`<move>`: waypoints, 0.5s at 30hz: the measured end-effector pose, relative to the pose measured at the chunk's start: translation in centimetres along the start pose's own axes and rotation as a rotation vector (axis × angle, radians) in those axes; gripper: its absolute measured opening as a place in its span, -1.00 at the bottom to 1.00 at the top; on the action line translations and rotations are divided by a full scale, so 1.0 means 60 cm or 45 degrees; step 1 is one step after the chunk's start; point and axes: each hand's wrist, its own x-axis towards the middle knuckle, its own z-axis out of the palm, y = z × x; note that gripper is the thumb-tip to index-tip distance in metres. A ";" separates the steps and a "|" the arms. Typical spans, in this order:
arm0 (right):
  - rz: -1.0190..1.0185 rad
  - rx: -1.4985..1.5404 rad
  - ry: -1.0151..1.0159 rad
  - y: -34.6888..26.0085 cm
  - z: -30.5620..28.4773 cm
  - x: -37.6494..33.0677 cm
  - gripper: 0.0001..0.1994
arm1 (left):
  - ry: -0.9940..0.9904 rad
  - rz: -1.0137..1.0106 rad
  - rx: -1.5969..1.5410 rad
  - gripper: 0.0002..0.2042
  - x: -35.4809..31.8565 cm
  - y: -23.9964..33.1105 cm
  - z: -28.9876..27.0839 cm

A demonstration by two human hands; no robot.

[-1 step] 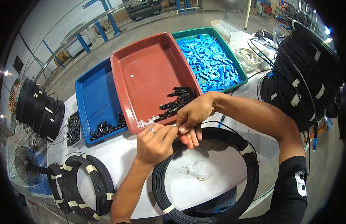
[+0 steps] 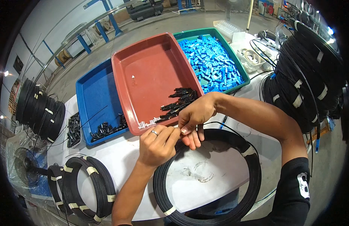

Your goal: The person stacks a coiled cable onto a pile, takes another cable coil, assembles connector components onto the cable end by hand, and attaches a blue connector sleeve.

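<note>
Just in front of the red tray (image 2: 144, 75), my hands meet with fingertips touching. My left hand (image 2: 158, 145), a ring on one finger, is closed in a pinch; whatever sits in its fingertips is hidden. Thumb pressed against fingers, my right hand (image 2: 197, 116) is closed on a thin black cable (image 2: 234, 132) that curves away to the right. This cable runs toward a large black cable coil (image 2: 255, 169), bound with pale tape, lying under my hands. Slim black connector parts (image 2: 184, 100) are piled in the red tray's near right corner, with small clear plastic pieces (image 2: 148, 123) beside them.
A green tray (image 2: 246, 77) holds many blue clips (image 2: 208, 62). The blue tray (image 2: 91, 94) contains small black parts (image 2: 106, 131). Taped cable coils (image 2: 88, 188) stand at the near left. Tall cable stacks rise at right (image 2: 302, 75) and far left (image 2: 41, 111), near a fan (image 2: 25, 165).
</note>
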 end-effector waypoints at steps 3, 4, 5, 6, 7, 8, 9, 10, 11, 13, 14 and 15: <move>-0.001 -0.081 0.053 -0.003 0.001 0.000 -0.68 | 0.056 -0.022 0.128 -0.76 0.007 0.009 0.004; -0.003 -0.113 0.178 -0.006 0.008 0.000 -0.69 | 0.055 -0.024 0.129 -0.76 0.008 0.009 0.006; -0.006 -0.145 0.303 -0.009 0.017 -0.001 -0.70 | 0.073 -0.036 0.148 -0.77 0.011 0.008 0.009; 0.022 -0.105 0.420 -0.012 0.028 -0.003 -0.72 | 0.091 -0.048 0.165 -0.77 0.013 0.006 0.011; 0.022 -0.103 0.421 -0.013 0.039 -0.006 -0.72 | 0.090 -0.048 0.163 -0.77 0.016 0.008 0.012; -0.032 -0.117 0.557 -0.012 0.050 -0.010 -0.72 | 0.082 -0.048 0.182 -0.78 0.021 0.011 0.010; -0.084 -0.133 0.694 -0.008 0.062 -0.016 -0.73 | 0.076 -0.050 0.200 -0.79 0.026 0.015 0.010; -0.146 -0.042 0.778 0.001 0.069 -0.015 -0.76 | 0.078 -0.051 0.196 -0.79 0.030 0.017 0.010; -0.141 -0.040 0.778 0.004 0.077 -0.017 -0.76 | 0.079 -0.045 0.188 -0.84 0.034 0.019 0.010; -0.182 -0.424 1.073 -0.007 0.101 -0.027 -0.86 | 0.086 -0.046 0.180 -0.87 0.042 0.020 0.009; -0.202 -0.522 1.205 -0.006 0.111 -0.027 -0.89 | 0.065 -0.023 0.188 -0.90 0.044 0.019 0.008; -0.192 -0.517 1.205 -0.001 0.116 -0.027 -0.89 | 0.044 0.002 0.189 -0.91 0.048 0.017 0.009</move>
